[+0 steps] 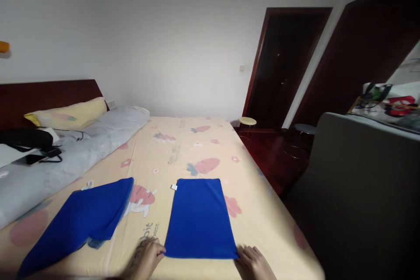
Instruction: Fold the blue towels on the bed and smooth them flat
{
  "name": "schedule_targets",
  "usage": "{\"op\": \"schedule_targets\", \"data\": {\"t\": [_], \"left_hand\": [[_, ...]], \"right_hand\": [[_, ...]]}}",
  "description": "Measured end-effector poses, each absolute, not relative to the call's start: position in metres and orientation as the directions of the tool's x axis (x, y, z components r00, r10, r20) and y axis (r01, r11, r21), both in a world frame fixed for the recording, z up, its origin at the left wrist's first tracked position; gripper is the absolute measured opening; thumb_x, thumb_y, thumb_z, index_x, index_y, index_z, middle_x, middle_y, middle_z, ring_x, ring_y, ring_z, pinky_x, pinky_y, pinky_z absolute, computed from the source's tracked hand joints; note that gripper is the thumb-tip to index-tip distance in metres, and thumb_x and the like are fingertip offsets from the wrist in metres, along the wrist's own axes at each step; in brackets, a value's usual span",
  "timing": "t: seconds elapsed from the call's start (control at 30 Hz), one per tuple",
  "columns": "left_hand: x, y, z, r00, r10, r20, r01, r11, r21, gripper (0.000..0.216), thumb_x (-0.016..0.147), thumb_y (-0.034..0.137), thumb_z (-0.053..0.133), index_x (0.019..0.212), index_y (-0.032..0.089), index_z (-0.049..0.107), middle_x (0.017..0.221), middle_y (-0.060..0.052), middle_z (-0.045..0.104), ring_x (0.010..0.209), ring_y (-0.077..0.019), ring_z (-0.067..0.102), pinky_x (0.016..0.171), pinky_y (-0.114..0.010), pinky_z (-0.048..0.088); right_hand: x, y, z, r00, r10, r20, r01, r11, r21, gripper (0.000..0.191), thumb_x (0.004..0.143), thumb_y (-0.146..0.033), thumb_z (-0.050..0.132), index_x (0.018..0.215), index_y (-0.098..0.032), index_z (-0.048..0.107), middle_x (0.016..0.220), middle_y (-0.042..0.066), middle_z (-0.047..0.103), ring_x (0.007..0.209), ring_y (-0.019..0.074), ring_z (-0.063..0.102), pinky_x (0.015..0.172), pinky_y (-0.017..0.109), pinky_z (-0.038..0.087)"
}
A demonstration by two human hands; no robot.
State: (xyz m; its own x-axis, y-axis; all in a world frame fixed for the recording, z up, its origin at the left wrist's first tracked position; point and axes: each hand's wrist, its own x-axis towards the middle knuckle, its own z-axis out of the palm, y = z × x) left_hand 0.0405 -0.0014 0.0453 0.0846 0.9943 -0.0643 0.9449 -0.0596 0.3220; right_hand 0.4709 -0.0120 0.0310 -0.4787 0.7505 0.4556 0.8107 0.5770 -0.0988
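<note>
A blue cloth point(198, 218) lies flat on the bed as a neat rectangle, with a small white tag at its far left corner. My left hand point(147, 259) pinches its near left corner. My right hand point(254, 263) rests at its near right corner, fingers touching the edge. To the left lies a second blue cloth point(82, 223), spread at an angle and less tidy, with a white tag at its far edge.
The bed sheet point(183, 148) is pale yellow with carrot prints. A grey rolled duvet point(82, 148), a yellow pillow point(65, 113) and dark items with a phone point(34, 157) lie at left. A grey sofa point(361, 192) stands right; stools and a doorway point(285, 65) beyond.
</note>
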Motion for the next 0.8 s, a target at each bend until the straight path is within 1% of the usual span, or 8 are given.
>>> {"op": "schedule_targets", "data": {"t": [0.13, 0.27, 0.37, 0.47, 0.53, 0.6, 0.67, 0.8], "left_hand": [[0.068, -0.009, 0.078, 0.092, 0.996, 0.007, 0.955, -0.090, 0.282, 0.026, 0.070, 0.010, 0.052, 0.083, 0.028, 0.066, 0.098, 0.002, 0.065, 0.102, -0.0185, 0.057, 0.098, -0.032, 0.036], [0.122, -0.005, 0.094, 0.163, 0.986, 0.029, 0.920, -0.162, 0.358, 0.034, 0.071, 0.011, 0.044, 0.096, 0.027, 0.062, 0.105, -0.002, 0.062, 0.104, -0.0193, 0.055, 0.095, -0.033, 0.038], [0.167, 0.008, 0.072, 0.207, 0.978, -0.013, 0.905, -0.186, 0.383, 0.048, 0.074, 0.008, 0.038, 0.113, 0.026, 0.061, 0.122, -0.005, 0.062, 0.120, -0.0202, 0.051, 0.103, -0.034, 0.035], [0.189, 0.018, 0.032, 0.161, 0.976, -0.150, 0.935, -0.102, 0.339, 0.060, 0.079, 0.008, 0.034, 0.136, 0.022, 0.048, 0.147, -0.006, 0.047, 0.139, -0.0199, 0.036, 0.114, -0.034, 0.025], [0.184, 0.017, 0.010, 0.146, 0.968, -0.205, 0.944, -0.074, 0.322, 0.061, 0.082, 0.010, 0.032, 0.141, 0.021, 0.043, 0.153, -0.005, 0.040, 0.143, -0.0185, 0.029, 0.116, -0.034, 0.021], [0.163, 0.011, -0.001, 0.119, 0.972, -0.202, 0.956, -0.057, 0.288, 0.057, 0.083, 0.014, 0.033, 0.138, 0.024, 0.046, 0.151, -0.003, 0.043, 0.142, -0.0189, 0.031, 0.115, -0.035, 0.021], [0.134, 0.002, -0.001, 0.051, 0.988, -0.148, 0.976, -0.018, 0.215, 0.052, 0.082, 0.015, 0.036, 0.128, 0.027, 0.055, 0.142, -0.003, 0.053, 0.134, -0.0216, 0.041, 0.110, -0.037, 0.028], [0.083, -0.014, 0.014, -0.026, 0.999, 0.044, 0.992, 0.020, 0.127, 0.037, 0.078, 0.013, 0.042, 0.101, 0.030, 0.066, 0.110, -0.003, 0.066, 0.111, -0.0236, 0.054, 0.095, -0.037, 0.035]], "right_hand": [[0.466, -0.012, 0.044, -0.426, 0.802, 0.419, 0.825, 0.534, -0.184, 0.022, 0.088, -0.030, 0.055, 0.110, -0.028, 0.060, 0.087, 0.000, 0.068, 0.075, 0.0173, 0.064, 0.069, 0.030, 0.049], [0.420, 0.000, 0.055, -0.288, 0.876, 0.388, 0.829, 0.430, -0.357, 0.022, 0.088, -0.018, 0.044, 0.098, -0.024, 0.063, 0.095, 0.005, 0.067, 0.084, 0.0182, 0.062, 0.077, 0.031, 0.050], [0.360, 0.010, 0.048, -0.254, 0.925, 0.283, 0.834, 0.357, -0.420, 0.036, 0.076, -0.006, 0.042, 0.097, -0.025, 0.064, 0.098, 0.004, 0.067, 0.092, 0.0195, 0.061, 0.083, 0.031, 0.048], [0.316, 0.015, 0.026, -0.207, 0.955, 0.212, 0.875, 0.278, -0.396, 0.044, 0.068, -0.002, 0.043, 0.099, -0.024, 0.066, 0.103, 0.005, 0.068, 0.098, 0.0216, 0.062, 0.088, 0.032, 0.047], [0.312, 0.014, 0.007, -0.188, 0.953, 0.235, 0.903, 0.263, -0.341, 0.052, 0.064, -0.002, 0.044, 0.106, -0.024, 0.065, 0.111, 0.006, 0.068, 0.104, 0.0237, 0.061, 0.093, 0.034, 0.045], [0.330, 0.010, -0.013, -0.175, 0.935, 0.308, 0.930, 0.259, -0.260, 0.056, 0.063, -0.002, 0.044, 0.110, -0.025, 0.063, 0.115, 0.007, 0.067, 0.106, 0.0260, 0.061, 0.094, 0.038, 0.045], [0.363, 0.004, -0.031, -0.142, 0.911, 0.388, 0.949, 0.236, -0.207, 0.052, 0.065, -0.003, 0.043, 0.108, -0.024, 0.063, 0.109, 0.008, 0.068, 0.099, 0.0263, 0.062, 0.088, 0.038, 0.047], [0.426, -0.008, -0.045, -0.077, 0.892, 0.446, 0.948, 0.204, -0.245, 0.045, 0.067, -0.004, 0.045, 0.103, -0.025, 0.063, 0.094, 0.006, 0.068, 0.081, 0.0238, 0.060, 0.072, 0.035, 0.047]]}}
